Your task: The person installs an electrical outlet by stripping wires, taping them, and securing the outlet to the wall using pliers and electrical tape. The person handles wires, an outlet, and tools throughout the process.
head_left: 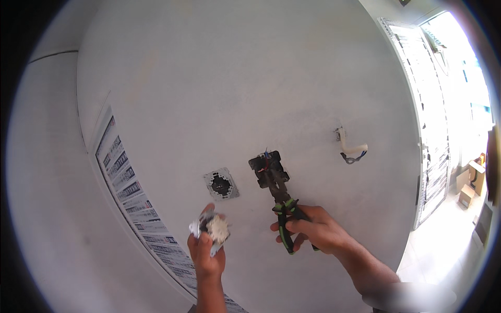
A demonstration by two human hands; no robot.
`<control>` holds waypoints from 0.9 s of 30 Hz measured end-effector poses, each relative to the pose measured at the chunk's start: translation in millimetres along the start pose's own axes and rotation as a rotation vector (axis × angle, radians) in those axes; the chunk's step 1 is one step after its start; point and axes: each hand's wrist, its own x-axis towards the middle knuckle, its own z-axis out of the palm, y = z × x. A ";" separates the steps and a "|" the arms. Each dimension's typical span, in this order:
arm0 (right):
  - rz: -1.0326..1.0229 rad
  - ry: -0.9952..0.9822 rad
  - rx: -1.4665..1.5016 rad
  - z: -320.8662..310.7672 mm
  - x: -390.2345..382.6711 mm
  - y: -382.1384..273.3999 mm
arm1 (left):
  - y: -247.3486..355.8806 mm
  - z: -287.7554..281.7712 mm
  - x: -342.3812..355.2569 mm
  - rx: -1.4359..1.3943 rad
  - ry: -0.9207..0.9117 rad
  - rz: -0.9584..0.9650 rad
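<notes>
My left hand (pixel 206 253) is closed around a socket insert (pixel 218 228) with a cream-white face and metal frame, held out from the wall at the lower middle. In my right hand (pixel 318 229) is a pair of pliers (pixel 284 229) with green and black handles. Their dark jaws point up to the lower edge of a black wall box (pixel 269 166), where thin red and blue wires show. I cannot tell whether the jaws grip anything. Left of that box, a square metal frame with a dark round centre, a mounted socket insert (pixel 222 183), sits on the wall.
Farther right, a pale sleeved cable (pixel 347 146) with dark and blue wire ends sticks out of the wall. A door frame wrapped in printed film (pixel 133 201) runs down the left. At the right, beyond a film-covered door (pixel 433 130), cardboard boxes (pixel 467 195) stand on the floor.
</notes>
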 end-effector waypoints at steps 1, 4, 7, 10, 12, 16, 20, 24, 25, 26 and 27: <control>-0.006 -0.009 0.003 -2.5 1.6 0.5 | 2.8 9.8 10.6 0.051 -0.014 0.007; -0.018 -0.041 0.006 -3.9 9.4 2.7 | 3.4 33.3 33.7 0.162 -0.040 0.028; -0.036 -0.091 0.041 -10.6 12.7 5.2 | 4.2 55.7 49.8 0.226 -0.063 0.045; -0.042 -0.136 0.059 -15.7 18.5 9.2 | 4.4 72.4 62.9 0.283 -0.060 0.070; -0.048 -0.163 0.041 -18.3 21.5 9.6 | 2.1 75.1 66.5 0.308 -0.059 0.075; -0.057 -0.308 0.357 -20.1 23.5 23.8 | -4.4 80.1 66.8 0.295 -0.029 0.031; -0.077 -0.536 0.725 -26.6 20.7 31.0 | -7.2 85.8 68.7 0.124 -0.019 -0.011; -0.044 -0.447 0.478 -31.3 28.1 36.3 | -5.3 88.7 70.5 0.184 0.017 -0.003; -0.077 -0.441 0.433 -32.1 28.9 37.6 | -5.4 91.9 70.7 0.253 0.023 0.006; -0.110 -0.433 0.387 -32.7 29.2 39.0 | -5.5 95.1 71.1 0.322 0.029 0.016; -0.144 -0.424 0.342 -33.3 29.4 40.2 | -5.9 98.4 71.8 0.362 0.051 0.048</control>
